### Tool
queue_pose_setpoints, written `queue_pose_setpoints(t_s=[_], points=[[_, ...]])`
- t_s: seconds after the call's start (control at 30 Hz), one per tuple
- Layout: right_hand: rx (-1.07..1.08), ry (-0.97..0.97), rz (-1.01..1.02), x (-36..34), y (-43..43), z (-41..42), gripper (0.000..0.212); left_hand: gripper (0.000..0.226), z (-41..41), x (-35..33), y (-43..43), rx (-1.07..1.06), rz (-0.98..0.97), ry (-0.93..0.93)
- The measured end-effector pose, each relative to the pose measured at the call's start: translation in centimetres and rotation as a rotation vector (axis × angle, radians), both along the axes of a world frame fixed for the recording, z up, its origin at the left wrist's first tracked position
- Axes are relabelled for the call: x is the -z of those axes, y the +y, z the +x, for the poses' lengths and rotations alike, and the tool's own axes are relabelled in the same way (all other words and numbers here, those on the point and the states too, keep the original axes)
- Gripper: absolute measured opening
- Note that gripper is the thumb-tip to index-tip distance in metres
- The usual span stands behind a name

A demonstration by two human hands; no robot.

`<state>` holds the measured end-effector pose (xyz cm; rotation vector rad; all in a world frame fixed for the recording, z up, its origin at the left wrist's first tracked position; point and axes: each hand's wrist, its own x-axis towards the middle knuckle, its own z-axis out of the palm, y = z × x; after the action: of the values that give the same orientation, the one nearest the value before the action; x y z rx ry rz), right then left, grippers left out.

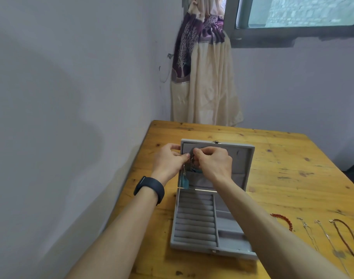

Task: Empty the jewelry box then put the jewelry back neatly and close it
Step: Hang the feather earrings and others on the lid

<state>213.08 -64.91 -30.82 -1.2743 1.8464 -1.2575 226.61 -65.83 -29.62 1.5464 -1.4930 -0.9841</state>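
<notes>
Presently, items left to right.

Left hand [168, 160], dark band [150, 189] at the wrist: thumb and fingers pinching the necklace [192, 165] against the upper left of the lid [240, 158].
Necklace: thin chain, with a blue-green pendant [185, 183] hanging below the hands.
Right hand [212, 160]: fingers curled, pinching the same chain just beside the left thumb.
Box [192, 245]: grey, open, lid upright, on the table's left part. Its tray looks bare.

Step, as judged: either unhooking the last piece or hanging the first one back. I cannot tell which. The next move calls for a fine two-handed grip where chain meets lid, with the chain kept untangled.

Table [283, 158]: knotty yellow wood. At its right edge lie a red bracelet [285, 220], thin chains [313, 234] and a brown cord [345, 236], well apart from the box.

Room: pale wall [71, 97], tied curtain [204, 77], window [293, 13] upper right.
</notes>
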Motion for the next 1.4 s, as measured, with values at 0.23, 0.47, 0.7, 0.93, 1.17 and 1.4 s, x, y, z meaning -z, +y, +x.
queue_pose_setpoints(t_s=[0.23,0.47,0.7,0.93,1.17,1.4], points=[[-0.031,-0.526,0.121,-0.4,0.8,-0.1,0.015,0.036,0.0,-0.1,0.6,-0.012,-0.018,-0.009],[-0.007,-0.517,0.116,-0.7,0.8,0.2,0.011,0.038,0.1,-0.2,1.0,-0.004,-0.025,-0.011],[0.031,-0.458,0.123,-0.1,0.9,0.2,0.014,0.038,0.0,-0.4,1.3,-0.011,-0.029,-0.015],[0.001,-0.245,0.017,0.9,2.0,0.3,0.019,0.045,0.1,-0.4,1.1,0.013,0.004,0.038],[-0.059,0.050,-0.077,2.4,3.4,0.2,0.021,0.043,0.4,-0.6,0.8,0.036,0.009,0.010],[-0.102,-0.021,-0.151,2.6,3.4,0.5,0.014,0.035,1.4,-1.5,0.2,0.076,-0.006,-0.144]])
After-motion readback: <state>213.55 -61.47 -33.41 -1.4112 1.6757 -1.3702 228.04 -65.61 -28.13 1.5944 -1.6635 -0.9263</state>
